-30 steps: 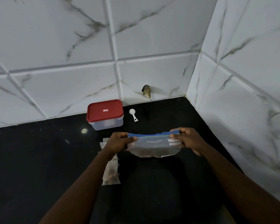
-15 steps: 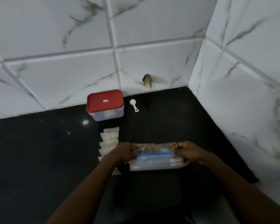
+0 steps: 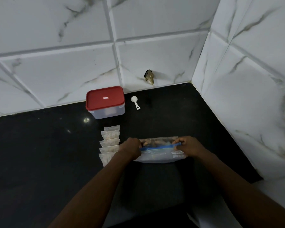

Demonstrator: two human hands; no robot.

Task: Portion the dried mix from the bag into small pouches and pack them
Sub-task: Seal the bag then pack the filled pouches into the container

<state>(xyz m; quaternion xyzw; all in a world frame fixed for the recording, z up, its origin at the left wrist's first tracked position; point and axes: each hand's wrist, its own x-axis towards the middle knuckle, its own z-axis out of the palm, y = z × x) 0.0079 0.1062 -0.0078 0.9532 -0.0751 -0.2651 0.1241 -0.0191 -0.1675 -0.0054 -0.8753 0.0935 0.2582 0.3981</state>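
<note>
A clear zip bag [image 3: 160, 155] with a blue seal strip lies on the black counter [image 3: 39, 162], brown dried mix showing in its far half. My left hand [image 3: 130, 148] grips the bag's left end at the strip. My right hand [image 3: 189, 146] pinches the right end of the blue strip. Several small filled pouches [image 3: 109, 142] lie in an overlapping column just left of my left hand; the nearest ones are partly hidden by my left arm.
A clear tub with a shut red lid [image 3: 105, 102] stands at the back by the tiled wall. A white scoop [image 3: 135, 102] lies to its right. Tiled walls close the back and right side; a brown patch [image 3: 149, 77] marks the back wall.
The bag was held up in the air by both ends a second ago. It has come down flat onto the counter, both hands still on its ends.
</note>
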